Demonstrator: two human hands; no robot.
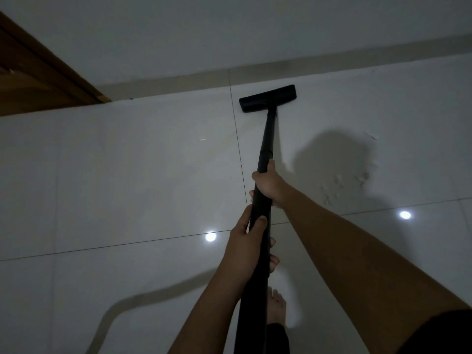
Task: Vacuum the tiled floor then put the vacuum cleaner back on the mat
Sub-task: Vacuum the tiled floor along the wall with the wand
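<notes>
A black vacuum wand (pixel 265 146) runs from the bottom of the head view up to a flat black floor head (pixel 268 98). The floor head rests on the glossy white tiled floor (pixel 127 175), close to the skirting of the far wall. My right hand (pixel 269 183) is shut around the wand, higher up its length. Below it, my left hand (pixel 246 242) grips the wand too. The vacuum's body and the mat are out of view.
A white wall (pixel 229 34) with a beige skirting strip (pixel 357 56) bounds the floor ahead. A brown wooden door (pixel 33 80) stands at the left. My bare foot (pixel 277 307) is on the tiles beside the wand. Scattered pale debris (pixel 352 182) lies right of the wand.
</notes>
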